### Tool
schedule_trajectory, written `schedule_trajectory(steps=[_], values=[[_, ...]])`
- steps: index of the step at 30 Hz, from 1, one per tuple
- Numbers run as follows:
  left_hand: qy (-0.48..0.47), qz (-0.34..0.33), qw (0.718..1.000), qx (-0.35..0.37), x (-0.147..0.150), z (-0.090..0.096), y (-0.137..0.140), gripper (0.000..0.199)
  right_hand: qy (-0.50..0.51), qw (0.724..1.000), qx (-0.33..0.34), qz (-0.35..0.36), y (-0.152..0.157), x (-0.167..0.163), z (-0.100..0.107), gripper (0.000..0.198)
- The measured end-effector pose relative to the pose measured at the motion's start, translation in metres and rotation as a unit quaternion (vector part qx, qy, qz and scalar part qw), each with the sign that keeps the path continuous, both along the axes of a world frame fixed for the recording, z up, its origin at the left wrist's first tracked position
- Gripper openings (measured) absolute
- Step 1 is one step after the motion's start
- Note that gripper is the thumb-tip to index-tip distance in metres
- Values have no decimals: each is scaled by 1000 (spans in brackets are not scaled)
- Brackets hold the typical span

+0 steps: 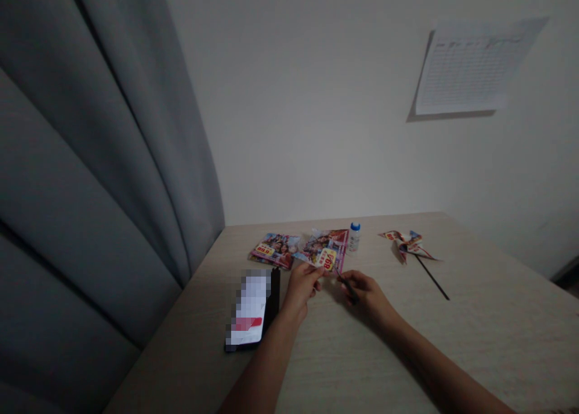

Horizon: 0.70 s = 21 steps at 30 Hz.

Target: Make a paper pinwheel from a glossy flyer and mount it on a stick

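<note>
My left hand [301, 287] is closed on the lower edge of a colourful printed paper sheet [323, 245], thumb on top, lifting it slightly towards me. A yellow price patch shows near that edge. In my right hand [364, 290] is a pair of black-handled scissors [349, 288], its tip at the sheet's lower right edge. How far the blades are apart is too small to tell. Just left of the sheet lies a stack of similar printed paper [274, 250]. A small clear bottle [354, 240] with a blue cap stands right behind the sheet's right edge.
A phone [248, 311] with a lit, partly blurred screen lies left of my left forearm. To the right rests a paper pinwheel [409, 245] on a black stick [432, 276]. A grey curtain [136, 131] borders the table [452, 341] on the left; a lined sheet [473, 70] hangs on the wall.
</note>
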<state>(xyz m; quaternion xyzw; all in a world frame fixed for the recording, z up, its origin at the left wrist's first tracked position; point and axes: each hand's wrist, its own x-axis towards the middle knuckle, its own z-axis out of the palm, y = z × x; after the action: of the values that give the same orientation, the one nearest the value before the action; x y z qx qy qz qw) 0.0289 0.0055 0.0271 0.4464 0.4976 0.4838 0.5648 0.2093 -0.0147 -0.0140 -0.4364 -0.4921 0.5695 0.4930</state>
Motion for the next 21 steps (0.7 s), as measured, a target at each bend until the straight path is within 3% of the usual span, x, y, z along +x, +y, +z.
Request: schedule_trajectory(steps=[9, 12, 14, 18, 21], values=[[122, 81, 988, 54, -7, -6, 9, 33, -89, 995, 35, -26, 6, 11, -4, 27], [305, 166, 931, 111, -13, -1, 7, 34, -124, 991, 40, -32, 6, 14, -4, 22], [384, 177, 894, 146, -14, 4, 4, 30, -155, 987, 43, -19, 6, 15, -1, 20], [497, 136, 824, 237, -13, 6, 2, 22, -227, 969, 85, -36, 5, 19, 8, 14], [548, 76, 795, 250, -12, -1, 2, 32, -247, 963, 99, -51, 6, 24, 11, 11]])
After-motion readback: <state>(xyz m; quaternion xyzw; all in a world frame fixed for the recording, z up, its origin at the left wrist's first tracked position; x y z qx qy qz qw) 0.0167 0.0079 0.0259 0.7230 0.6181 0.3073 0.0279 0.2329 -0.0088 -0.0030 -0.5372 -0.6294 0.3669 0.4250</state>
